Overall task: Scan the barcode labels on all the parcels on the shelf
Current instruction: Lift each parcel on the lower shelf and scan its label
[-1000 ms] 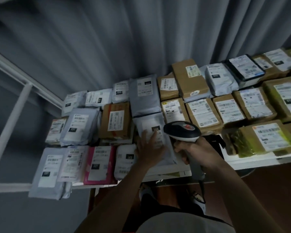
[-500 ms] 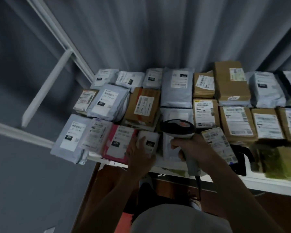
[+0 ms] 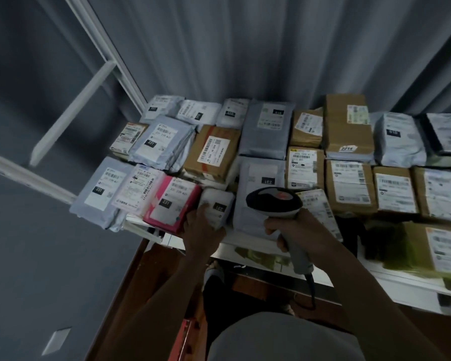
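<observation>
**Inspector:** While the left hand (image 3: pixel 202 231) rests on the small white parcel (image 3: pixel 216 208) at the front edge of the shelf (image 3: pixel 245 250), its fingers laid over the near end, the right hand (image 3: pixel 293 230) grips the handle of the scanner (image 3: pixel 274 201), closed round it. The scanner head sits just right of that parcel, over the grey mailer (image 3: pixel 258 194) beside it.

**Assistant:** What does the step call for?

**Inspector:** In my judgement, the white parcel is next. Its label faces up with a black "231" tag showing, but the fingers lie close to the printed part. Draw them back to the parcel's edge so no bars are covered, steady the parcel flat, then swing the scanner head left until it points squarely down at the barcode. Hold off from the glossy wrap at a slight tilt; glare could spoil a read in this dim light.

**Assistant:** And the parcels generally?

**Inspector:** Laid in rows from the left end of the shelf to beyond the right of view, labels up. Grey and white soft mailers fill the left end, with one pink parcel (image 3: pixel 171 204) at the front edge, touching the white one. Brown cartons (image 3: pixel 348 126) fill the middle and right. Labels at the far right are blurred; I cannot read them.
</observation>
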